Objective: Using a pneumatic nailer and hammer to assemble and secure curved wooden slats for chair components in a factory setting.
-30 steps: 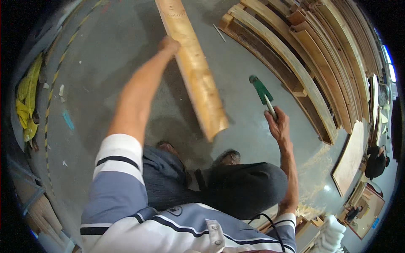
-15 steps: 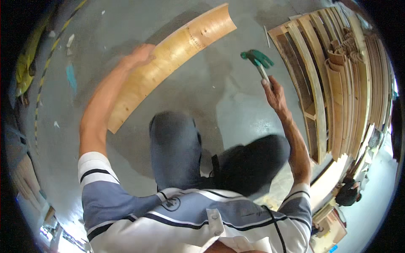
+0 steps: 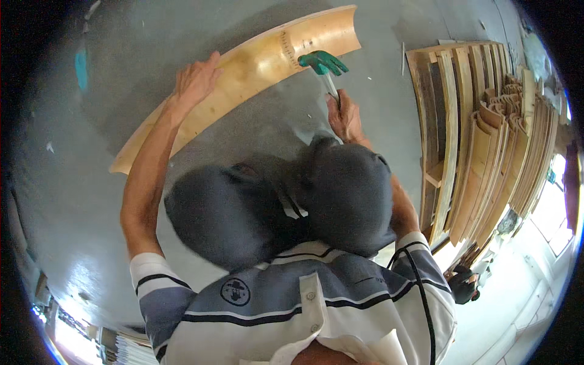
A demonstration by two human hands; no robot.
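- Stacked panels (image 3: pixel 477 170): noted right of the curved board (image 3: pixel 249 70).
- Curved board: apparently rested on floor (image 3: pixel 85 201); left hand (image 3: pixel 198 79) laid over it, grip cannot be told; steadying judged necessary.
- Hammer (image 3: pixel 321 61): grasped by right hand (image 3: pixel 345 118) at board's near edge; positioning step judged in hand.
- Shirt emblem (image 3: pixel 235 292): round, wearer's side of board.
- Board markings (image 3: pixel 287 50): illegible.

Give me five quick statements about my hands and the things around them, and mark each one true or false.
1. Your right hand holds a claw hammer. True.
2. The claw hammer's head is red. False: it is green.
3. Your left hand touches a curved wooden panel. True.
4. The stack of wooden boards is on your left. False: the stack of wooden boards is on your right.
5. Your trousers are dark. True.
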